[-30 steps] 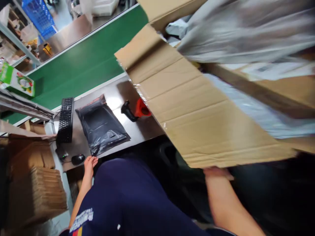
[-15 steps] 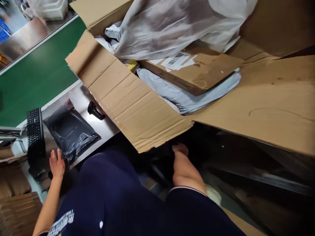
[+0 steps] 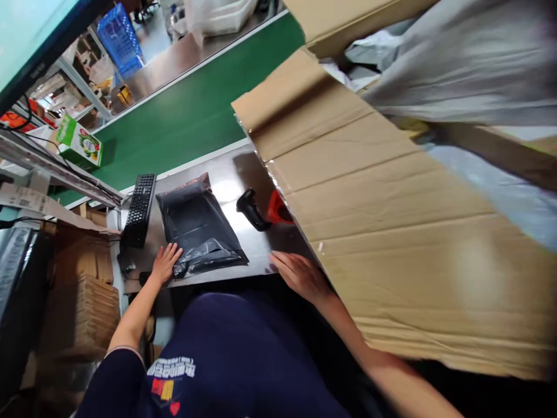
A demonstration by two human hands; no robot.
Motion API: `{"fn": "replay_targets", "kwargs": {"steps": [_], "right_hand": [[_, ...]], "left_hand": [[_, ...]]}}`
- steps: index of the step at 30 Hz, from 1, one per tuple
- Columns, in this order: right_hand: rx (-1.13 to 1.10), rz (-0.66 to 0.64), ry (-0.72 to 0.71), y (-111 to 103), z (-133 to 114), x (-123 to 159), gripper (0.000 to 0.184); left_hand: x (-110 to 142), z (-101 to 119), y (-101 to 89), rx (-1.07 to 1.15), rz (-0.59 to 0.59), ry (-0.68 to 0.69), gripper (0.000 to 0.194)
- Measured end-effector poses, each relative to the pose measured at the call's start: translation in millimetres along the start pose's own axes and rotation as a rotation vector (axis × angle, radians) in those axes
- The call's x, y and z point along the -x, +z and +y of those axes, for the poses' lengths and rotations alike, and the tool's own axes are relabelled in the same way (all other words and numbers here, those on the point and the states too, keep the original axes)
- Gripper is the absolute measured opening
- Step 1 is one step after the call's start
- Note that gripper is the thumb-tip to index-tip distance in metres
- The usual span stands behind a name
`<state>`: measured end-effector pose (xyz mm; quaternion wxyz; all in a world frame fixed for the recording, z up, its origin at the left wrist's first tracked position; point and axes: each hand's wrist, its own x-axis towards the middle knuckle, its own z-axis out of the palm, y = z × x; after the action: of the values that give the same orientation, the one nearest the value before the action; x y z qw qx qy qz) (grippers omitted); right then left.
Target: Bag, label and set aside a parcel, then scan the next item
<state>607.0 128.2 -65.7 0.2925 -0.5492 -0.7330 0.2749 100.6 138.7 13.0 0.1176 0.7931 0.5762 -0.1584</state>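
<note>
A black plastic mailing bag [image 3: 200, 223] lies flat on the metal bench [image 3: 226, 188]. My left hand [image 3: 166, 262] rests at the bag's near left corner with fingers spread, holding nothing. My right hand [image 3: 300, 276] reaches over the bench's front edge, fingers stretched out, below a black barcode scanner [image 3: 252, 210]. Beside the scanner, partly hidden by a carton flap, is a red object [image 3: 278, 208]. The large open cardboard box [image 3: 369, 191] fills the right side, with grey and white plastic-wrapped parcels [image 3: 478, 69] inside.
A black keyboard [image 3: 141, 203] stands at the bench's left end. Behind runs a green conveyor belt [image 3: 187, 116] carrying a green and white carton [image 3: 80, 142]. A monitor [image 3: 39, 40] hangs upper left. Flattened cardboard [image 3: 98, 313] is stacked at lower left, and a blue crate [image 3: 119, 40] stands farther back.
The view has swung left, showing the monitor and more of the belt. My right hand has come up from below the box to the bench edge; my left has moved against the bag's corner.
</note>
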Motion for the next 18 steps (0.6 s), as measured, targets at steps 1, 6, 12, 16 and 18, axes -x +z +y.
{"fn": "replay_targets", "kwargs": {"steps": [1, 6, 12, 16, 18], "right_hand": [[0.022, -0.08, -0.098, 15, -10, -32, 0.041], [0.136, -0.424, -0.486, 59, -33, -133, 0.08], [0.039, -0.576, -0.438, 66, -7, -91, 0.076], [-0.214, -0.42, -0.132, 63, -15, -71, 0.04], [-0.316, -0.237, 0.067, 66, -34, -85, 0.031]], "left_hand": [[0, -3, 1.3, 0.023, -0.016, 0.025, 0.076], [-2, -14, 0.1, 0.134, -0.111, 0.117, 0.08], [18, -10, 6.1, 0.618, -0.209, 0.087, 0.078], [27, 3, 11.0, 1.151, 0.095, -0.305, 0.02], [18, 7, 7.5, 1.223, 0.263, -0.448, 0.032]]}}
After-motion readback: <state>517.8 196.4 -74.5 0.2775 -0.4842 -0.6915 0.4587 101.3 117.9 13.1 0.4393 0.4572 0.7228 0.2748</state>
